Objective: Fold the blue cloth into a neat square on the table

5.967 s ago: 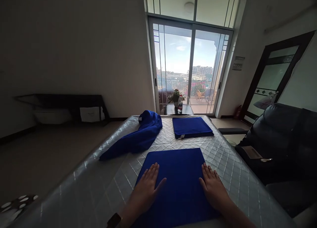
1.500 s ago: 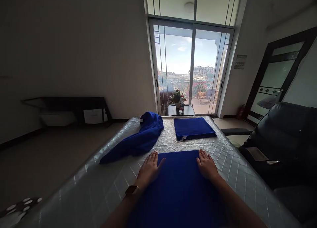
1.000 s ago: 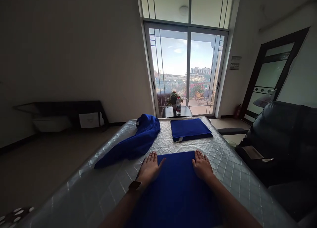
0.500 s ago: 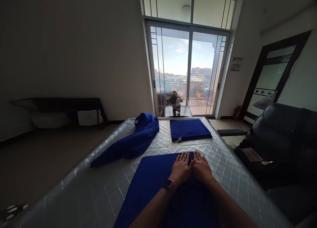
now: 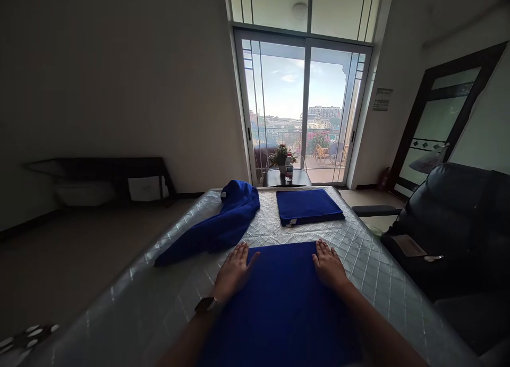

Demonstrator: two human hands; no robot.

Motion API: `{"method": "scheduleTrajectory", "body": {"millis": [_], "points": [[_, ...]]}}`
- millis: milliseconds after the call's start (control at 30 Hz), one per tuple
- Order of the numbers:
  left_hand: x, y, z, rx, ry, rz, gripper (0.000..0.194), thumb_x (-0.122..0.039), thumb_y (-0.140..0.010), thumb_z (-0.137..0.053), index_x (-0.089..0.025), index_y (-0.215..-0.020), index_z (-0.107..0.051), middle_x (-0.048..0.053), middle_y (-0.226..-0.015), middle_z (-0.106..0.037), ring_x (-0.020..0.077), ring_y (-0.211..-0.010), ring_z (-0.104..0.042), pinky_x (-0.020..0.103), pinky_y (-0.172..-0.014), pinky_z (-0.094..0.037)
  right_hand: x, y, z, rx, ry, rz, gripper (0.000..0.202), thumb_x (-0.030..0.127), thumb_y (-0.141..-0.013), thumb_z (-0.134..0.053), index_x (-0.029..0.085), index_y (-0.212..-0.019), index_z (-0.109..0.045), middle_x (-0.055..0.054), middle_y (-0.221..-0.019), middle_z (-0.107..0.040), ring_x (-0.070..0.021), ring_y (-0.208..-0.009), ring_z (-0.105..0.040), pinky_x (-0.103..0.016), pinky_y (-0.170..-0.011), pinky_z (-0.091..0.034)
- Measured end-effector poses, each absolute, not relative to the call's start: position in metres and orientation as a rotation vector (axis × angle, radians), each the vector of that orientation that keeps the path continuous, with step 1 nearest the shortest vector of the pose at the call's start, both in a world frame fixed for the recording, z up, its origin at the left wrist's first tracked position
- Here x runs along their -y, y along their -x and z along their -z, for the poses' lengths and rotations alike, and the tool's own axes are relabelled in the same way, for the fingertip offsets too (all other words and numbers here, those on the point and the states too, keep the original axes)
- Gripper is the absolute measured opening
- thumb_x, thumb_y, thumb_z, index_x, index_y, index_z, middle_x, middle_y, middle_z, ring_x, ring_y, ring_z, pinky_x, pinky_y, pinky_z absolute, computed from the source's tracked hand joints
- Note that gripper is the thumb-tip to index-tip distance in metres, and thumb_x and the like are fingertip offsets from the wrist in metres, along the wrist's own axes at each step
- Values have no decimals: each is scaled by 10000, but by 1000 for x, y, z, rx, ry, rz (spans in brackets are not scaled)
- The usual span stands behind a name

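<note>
One blue cloth (image 5: 283, 298) under and between left grip (image 5: 232, 270) and right grip (image 5: 330, 267), both flat, seemingly loose

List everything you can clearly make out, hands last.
Quilted surface: 1, silver, centre
Flat rectangular cloth: 1, blue, front centre
Folded rectangular cloth: 1, blue, far right
Crumpled cloth: 1, blue, far left
Sliding glass door: 1, grey frame, far wall
Small stand: 1, black, before glass door
Plastic bottle: 1, clear, on stand
Potted plant: 1, green, beside bottle
Padded armchair: 1, black, right
Panelled door: 1, dark, right
Low frame: 1, black, left
Boxy items: 2, pale, at frame
Spotted item: 1, dark, lower left
Wristwatch: 1, dark, worn, lower centre
Left hand: 1, bare, flat cloth's left side
Right hand: 1, bare, flat cloth's right side
</note>
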State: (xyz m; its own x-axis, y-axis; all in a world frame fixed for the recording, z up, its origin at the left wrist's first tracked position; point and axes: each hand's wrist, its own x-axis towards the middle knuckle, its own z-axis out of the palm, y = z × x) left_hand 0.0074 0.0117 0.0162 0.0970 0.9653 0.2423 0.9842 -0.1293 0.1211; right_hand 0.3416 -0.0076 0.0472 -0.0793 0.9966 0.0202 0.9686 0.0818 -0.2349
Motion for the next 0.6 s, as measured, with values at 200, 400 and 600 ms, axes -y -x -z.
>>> {"method": "scheduleTrajectory", "body": {"millis": [200, 400, 600], "points": [[-8, -15, -22, 2087, 2272, 404, 841, -634, -988, -116, -34, -1523, -364, 189, -1623, -345, 279, -1527, -281, 464, -1240, -257, 7, -340, -48, 2193, 2020, -229, 664, 412, -1013, -168, 95, -1597, -160, -88, -1693, -138, -182, -1566, -89, -394, -1259, -75], [-2, -18, -32, 2156, 2294, 367, 898, -647, -973, -48, 1, -1539, -307, 188, -1639, -303, 280, -1539, -243, 457, -1256, -219, 10, -338, -57, 2228, 2049, -258, 663, 413, -1017, -149, 92, -1597, -127, -96, -1694, -130, -175, -1568, -58, -401, -1257, -78], [-4, -17, -30, 2140, 2272, 405, 897, -667, -969, -79, -17, -1533, -334, 189, -1631, -327, 275, -1533, -266, 454, -1245, -240, 21, -338, -69, 2242, 2065, -206, 661, 414, -1015, -161, 104, -1598, -151, -103, -1691, -129, -190, -1567, -71, -418, -1255, -116]]}}
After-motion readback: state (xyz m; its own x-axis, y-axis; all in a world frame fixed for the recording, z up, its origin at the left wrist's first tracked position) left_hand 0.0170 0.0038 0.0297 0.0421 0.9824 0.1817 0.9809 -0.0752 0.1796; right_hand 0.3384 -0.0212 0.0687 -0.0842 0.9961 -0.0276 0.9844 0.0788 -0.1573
